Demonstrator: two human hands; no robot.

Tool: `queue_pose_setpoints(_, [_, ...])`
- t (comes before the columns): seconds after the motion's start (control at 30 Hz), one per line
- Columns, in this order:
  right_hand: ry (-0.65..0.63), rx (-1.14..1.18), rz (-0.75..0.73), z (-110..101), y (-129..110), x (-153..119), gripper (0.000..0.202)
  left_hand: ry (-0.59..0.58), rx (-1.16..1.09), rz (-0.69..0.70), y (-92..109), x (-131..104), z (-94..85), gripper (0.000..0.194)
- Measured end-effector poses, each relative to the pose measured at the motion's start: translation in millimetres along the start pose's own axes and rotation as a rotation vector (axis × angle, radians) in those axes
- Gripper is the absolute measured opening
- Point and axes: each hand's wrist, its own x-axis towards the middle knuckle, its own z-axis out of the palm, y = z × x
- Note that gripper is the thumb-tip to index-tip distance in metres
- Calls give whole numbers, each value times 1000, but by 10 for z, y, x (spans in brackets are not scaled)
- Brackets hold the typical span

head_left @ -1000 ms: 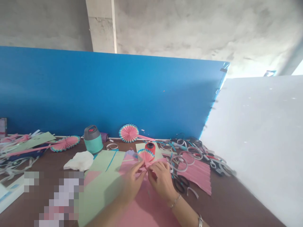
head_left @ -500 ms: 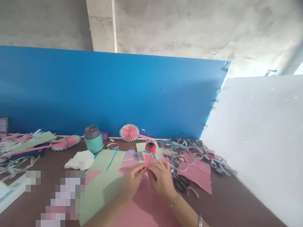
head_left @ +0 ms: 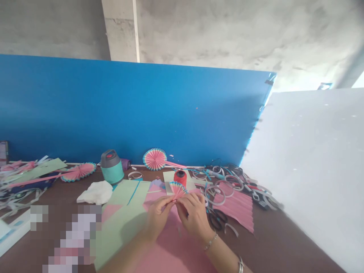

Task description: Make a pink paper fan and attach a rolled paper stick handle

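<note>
Between my two hands is a small pleated paper fan [head_left: 178, 189], pink with a blue and yellowish edge, spread at the top and gathered at its base. My left hand [head_left: 159, 214] pinches the base from the left. From the right, my right hand [head_left: 193, 214] closes its fingers on the same gathered end; the exact grip point is partly hidden by the fingers. Right behind the fan stands a red spool of thread [head_left: 180, 178]. Pink paper [head_left: 176, 250] and pale green paper [head_left: 119, 223] lie beneath my hands.
A finished round pink fan [head_left: 155, 159] leans at the blue partition [head_left: 127, 106]. Left are a teal container [head_left: 112, 167], white cloth [head_left: 96, 192] and another fan [head_left: 79, 172]. At right lie scissors [head_left: 217, 219], tape rings [head_left: 215, 195] and pleated pink paper [head_left: 237, 206].
Almost nothing differs. Both hands stay at the fan's base, with only a slight shift of the fingers and of the whole view.
</note>
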Motion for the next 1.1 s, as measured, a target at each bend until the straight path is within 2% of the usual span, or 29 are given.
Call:
queue_pose_setpoints(0.3, [0, 25, 30, 10, -23, -13, 8, 11, 25, 33, 27, -1, -32, 20])
queue_pose_setpoints(0.5, [-43, 18, 87, -9, -3, -36, 27, 26, 1, -6, 27, 32, -49, 21])
queue_pose_setpoints(0.6, [-35, 58, 19, -30, 1, -50, 31, 60, 17, 16, 34, 29, -72, 23])
queue_pose_setpoints(0.7, [43, 137, -16, -66, 22, -63, 29, 86, 38, 44, 44, 30, -113, 24])
queue_pose_setpoints(0.83, [222, 164, 82, -101, 131, -76, 26, 150, 30, 30, 38, 54, -161, 24])
queue_pose_setpoints(0.9, [255, 180, 128, -100, 197, -70, 24, 167, 17, 15, 24, 63, -170, 25])
queue_pose_setpoints(1.1, [104, 283, 93, -60, 290, -26, 17, 142, -35, -20, -36, 64, -165, 28])
